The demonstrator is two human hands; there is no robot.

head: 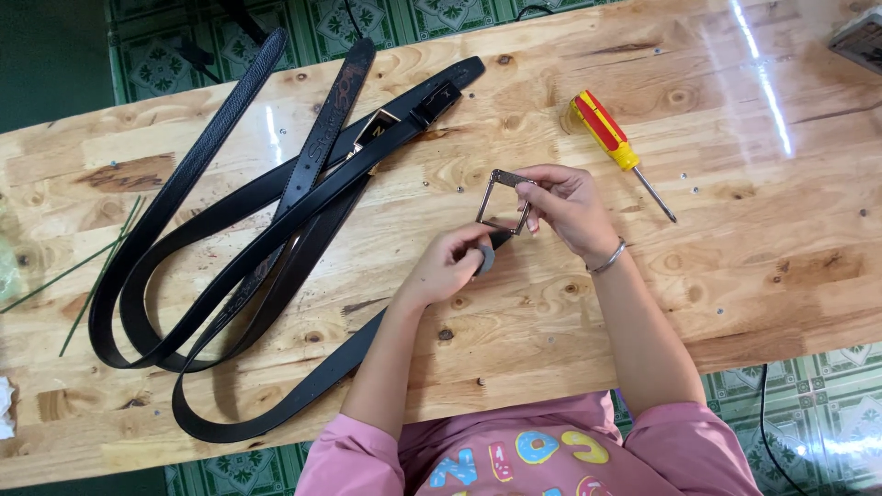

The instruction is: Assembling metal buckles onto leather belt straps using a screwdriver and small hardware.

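A glossy knotty pine bench [753, 276] catches streaks of light near its far right corner; green patterned floor tiles [827, 413] show beyond its edges.

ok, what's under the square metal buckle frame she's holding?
Through the open buckle frame only bare wooden table shows. The right hand pinches its right edge; the left hand covers the belt end below, so any attachment is hidden.

Centre: right hand [567, 209] pinches square metal buckle [503, 202]; left hand [450, 266] grips black belt end [494, 244] just below. More black belts [230, 248] at 9 o'clock on wooden surface [781, 266], red-yellow screwdriver [614, 147] at 1 o'clock.
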